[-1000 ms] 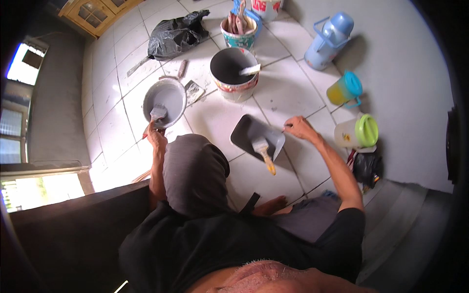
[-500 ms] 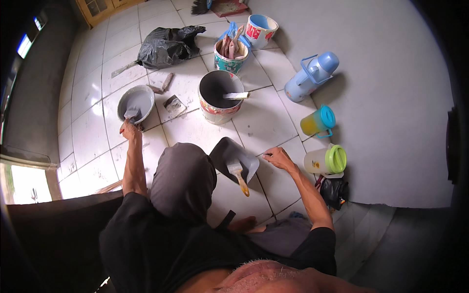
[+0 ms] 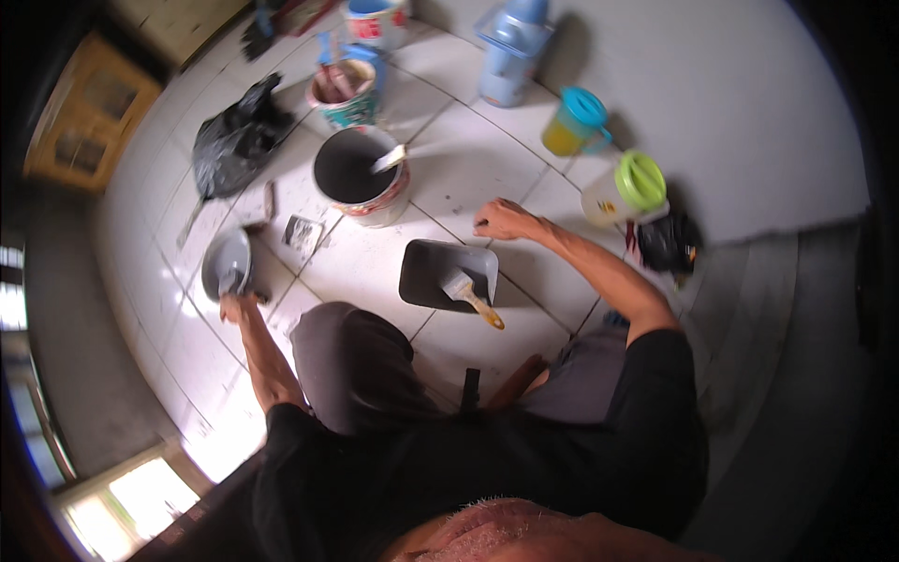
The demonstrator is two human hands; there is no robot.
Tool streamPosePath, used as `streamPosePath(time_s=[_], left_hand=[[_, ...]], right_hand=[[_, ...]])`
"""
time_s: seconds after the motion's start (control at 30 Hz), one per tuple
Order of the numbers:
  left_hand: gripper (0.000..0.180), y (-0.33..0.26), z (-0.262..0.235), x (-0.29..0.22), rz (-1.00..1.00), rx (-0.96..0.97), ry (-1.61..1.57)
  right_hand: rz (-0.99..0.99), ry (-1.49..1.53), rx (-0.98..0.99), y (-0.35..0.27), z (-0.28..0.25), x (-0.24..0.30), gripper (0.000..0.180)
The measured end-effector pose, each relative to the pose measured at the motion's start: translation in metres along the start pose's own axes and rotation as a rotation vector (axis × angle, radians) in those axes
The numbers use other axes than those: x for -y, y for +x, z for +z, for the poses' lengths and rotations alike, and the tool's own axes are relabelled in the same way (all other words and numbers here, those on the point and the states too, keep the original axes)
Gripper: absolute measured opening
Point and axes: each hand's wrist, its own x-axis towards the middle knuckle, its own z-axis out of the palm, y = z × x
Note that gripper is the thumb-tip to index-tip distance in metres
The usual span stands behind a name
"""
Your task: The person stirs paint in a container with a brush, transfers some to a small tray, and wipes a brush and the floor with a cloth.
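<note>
My left hand (image 3: 241, 306) is closed at the near rim of a grey bowl (image 3: 218, 246) at the left. It grips a flat, grey-coated tool (image 3: 228, 280) whose wide end lies inside the bowl; brush or scraper, I cannot tell. My right hand (image 3: 507, 220) hovers just beyond a dark square tray (image 3: 423, 273), its fingers curled; whether anything is pinched in them is hidden. A paintbrush (image 3: 480, 305) with a wooden, yellow-tipped handle leans in the tray, its handle over the near right edge. Beyond the tray stands a paint bucket (image 3: 379, 208), dark inside, with a pale stick-like piece (image 3: 390, 159) across its rim.
Farther back are a bucket of brushes (image 3: 346, 110), a white-and-red pail (image 3: 376, 26) and a black plastic bag (image 3: 234, 140). Along the wall stand a blue flask (image 3: 507, 70), a blue-lidded pitcher (image 3: 573, 122) and a green-lidded pitcher (image 3: 626, 188). A stained square piece (image 3: 302, 236) lies on the tiles.
My view has turned, so the whole scene appears rotated. Both hands keep nearly the same places beside the bowl and the tray, and the paintbrush still lies in the tray.
</note>
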Motion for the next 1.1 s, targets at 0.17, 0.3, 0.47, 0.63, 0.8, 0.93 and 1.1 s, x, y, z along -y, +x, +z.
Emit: streamPosePath(time_s=[0.17, 0.3, 0.47, 0.63, 0.8, 0.93, 1.1], left_hand=[[0.081, -0.042, -0.003, -0.046, 0.278, -0.021, 0.275], [0.086, -0.004, -0.033, -0.006, 0.28, -0.076, 0.334], [0.092, 0.007, -0.031, -0.012, 0.316, -0.084, 0.334], [0.098, 0.021, -0.027, -0.006, 0.335, -0.102, 0.251], [0.101, 0.011, -0.021, -0.016, 0.585, -0.225, 0.03], [0.101, -0.003, -0.036, -0.015, 0.278, 0.066, -0.931], [0.103, -0.045, -0.05, -0.024, -0.188, 0.419, -1.884]], right_hand=[[0.001, -0.102, 0.034, -0.026, 0.022, -0.037, 0.029], [-0.061, 0.01, -0.055, -0.015, 0.023, -0.028, 0.029], [0.038, -0.004, -0.038, -0.014, 0.047, -0.063, 0.027], [0.029, 0.029, -0.055, -0.008, 0.045, -0.059, 0.028], [-0.092, -0.077, -0.097, -0.022, 0.035, -0.057, 0.03], [0.044, -0.048, 0.036, -0.023, 0.012, -0.038, 0.031], [-0.006, 0.013, -0.085, -0.03, 0.011, -0.048, 0.032]])
